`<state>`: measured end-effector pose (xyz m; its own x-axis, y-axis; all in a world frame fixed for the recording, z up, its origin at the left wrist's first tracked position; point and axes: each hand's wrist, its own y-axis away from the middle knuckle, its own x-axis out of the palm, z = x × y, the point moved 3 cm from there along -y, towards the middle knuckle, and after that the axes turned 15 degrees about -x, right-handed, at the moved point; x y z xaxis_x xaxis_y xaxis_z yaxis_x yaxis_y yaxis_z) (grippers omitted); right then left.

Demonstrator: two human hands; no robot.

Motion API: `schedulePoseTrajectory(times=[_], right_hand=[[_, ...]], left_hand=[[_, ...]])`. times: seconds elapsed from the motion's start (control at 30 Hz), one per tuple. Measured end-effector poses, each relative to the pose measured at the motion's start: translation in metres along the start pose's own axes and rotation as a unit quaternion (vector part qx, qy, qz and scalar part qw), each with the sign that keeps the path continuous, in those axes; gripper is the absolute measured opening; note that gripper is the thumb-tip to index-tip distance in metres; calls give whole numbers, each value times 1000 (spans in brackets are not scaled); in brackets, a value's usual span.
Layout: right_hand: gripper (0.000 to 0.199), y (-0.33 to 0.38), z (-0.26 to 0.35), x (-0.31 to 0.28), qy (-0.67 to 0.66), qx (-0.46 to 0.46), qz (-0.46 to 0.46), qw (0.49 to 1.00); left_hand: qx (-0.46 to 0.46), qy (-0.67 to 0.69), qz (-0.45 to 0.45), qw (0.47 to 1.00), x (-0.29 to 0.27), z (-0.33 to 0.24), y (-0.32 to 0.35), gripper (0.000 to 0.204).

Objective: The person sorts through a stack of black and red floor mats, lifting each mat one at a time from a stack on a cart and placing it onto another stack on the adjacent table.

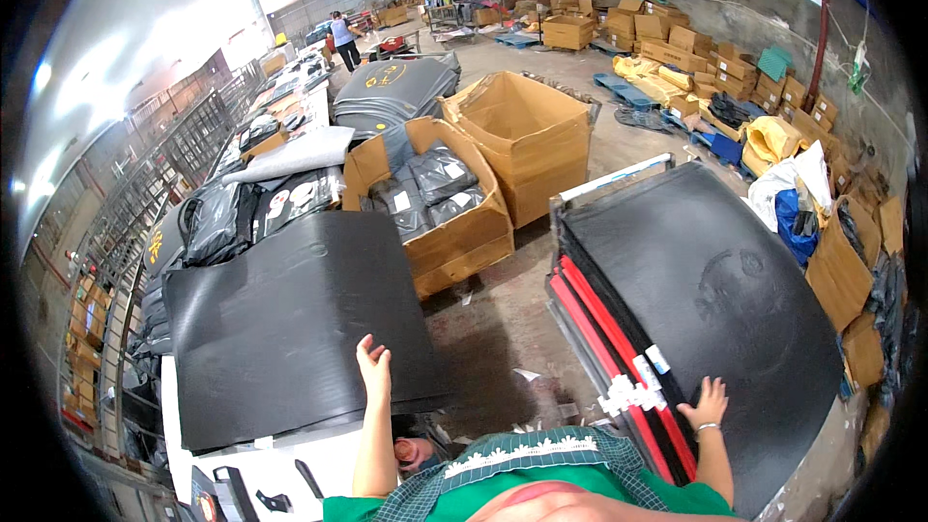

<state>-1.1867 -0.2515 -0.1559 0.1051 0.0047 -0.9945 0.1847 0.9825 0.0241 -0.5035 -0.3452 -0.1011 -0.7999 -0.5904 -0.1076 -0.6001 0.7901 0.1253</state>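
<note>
Partly, the fisheye's dark rim is cutting off the scene, and the lower edge is cropping the counter (333, 459) and the near end of the stack at right. The left forearm is covering some of the black sheet (280, 329) on that counter, and a pinkish shape (414, 452) beside the forearm is staying hard to make out. The sheet's layers are blending together, so their count is not showing. In the open carton (462, 256) ahead, the cardboard walls are hiding the lower black plastic-wrapped packs (443, 174).

The sheet is lying on the counter, looking broad, smooth and faintly glossy, with a soft bend running down it. On the right, a black top sheet (667, 251) is covering the stack, bearing scuffed, dull marks; red layers (594, 300) and white tags (628, 394) are showing along its side.

The left hand (374, 360) is hovering or resting near the black sheet's right part, fingers loosely curled, visibly gripping nothing. The right hand (706, 406) is spreading its fingers over the top sheet's edge, gripping nothing; whether either is touching, I cannot tell.
</note>
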Motion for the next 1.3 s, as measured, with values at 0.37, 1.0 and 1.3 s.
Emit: schedulePoseTrajectory(times=[0.37, 1.0, 1.3], right_hand=[[75, 29, -6, 16, -64, -99, -101, 988], [25, -27, -43, -79, -167, 33, -79, 982], [29, -25, -49, -56, -243, 72, -2, 967]], left_hand=[[-92, -97, 300, 945, 252, 34, 131, 45], [-166, -215, 590, 760, 375, 40, 202, 45], [-361, -148, 488, 780, 444, 94, 226, 29]])
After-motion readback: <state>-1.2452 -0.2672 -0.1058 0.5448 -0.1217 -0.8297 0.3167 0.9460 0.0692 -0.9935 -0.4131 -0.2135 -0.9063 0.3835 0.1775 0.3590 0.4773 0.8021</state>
